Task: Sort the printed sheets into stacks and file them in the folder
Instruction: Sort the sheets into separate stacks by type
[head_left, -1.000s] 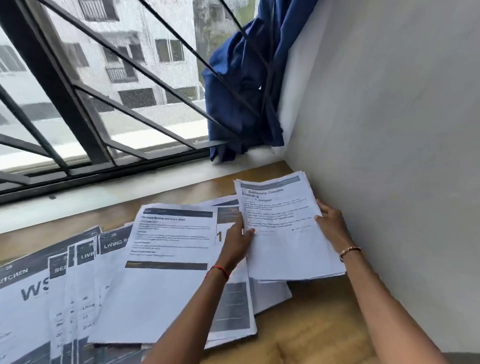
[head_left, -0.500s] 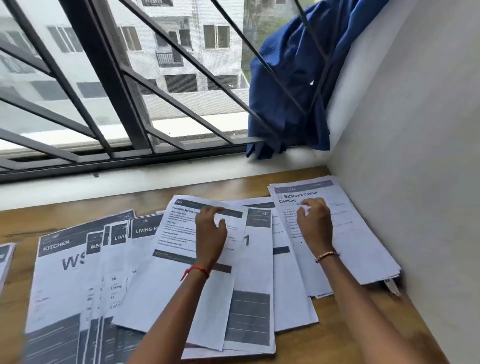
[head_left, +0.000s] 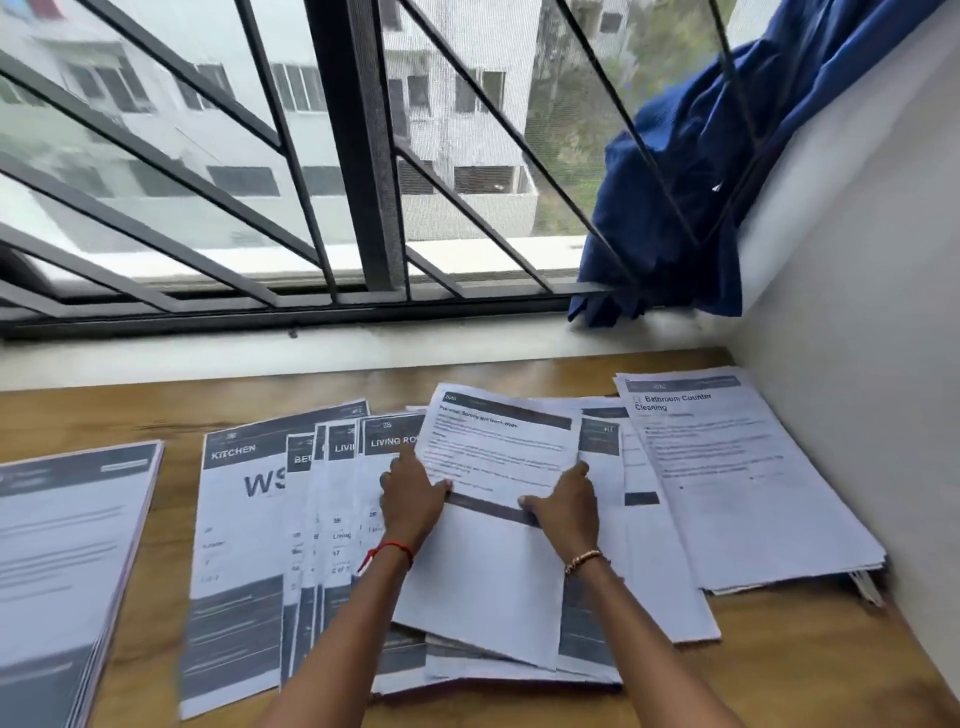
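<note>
My left hand (head_left: 413, 496) and right hand (head_left: 566, 501) pinch the top sheet (head_left: 498, 457) by its side edges, mid surface (head_left: 171, 415). The right hand has left the Bathroom stack (head_left: 737, 478) at the right edge. I judge that stack set and sorting ongoing.

All the sheets (head_left: 753, 483) are white with dark grey header bands, on a honey-brown wood-grain desk (head_left: 779, 670). The curtain (head_left: 675, 208) is deep blue and the window bars (head_left: 363, 156) dark grey. There's a red thread (head_left: 395, 546) on one wrist and a gold bracelet (head_left: 584, 558) on the other.

- Head camera is looking forward and down, close above the printed sheets (head_left: 483, 582) on the wooden desk (head_left: 810, 670).
- Barred window (head_left: 363, 156) is filling 12 o'clock, white wall (head_left: 857, 312) 3 o'clock.
</note>
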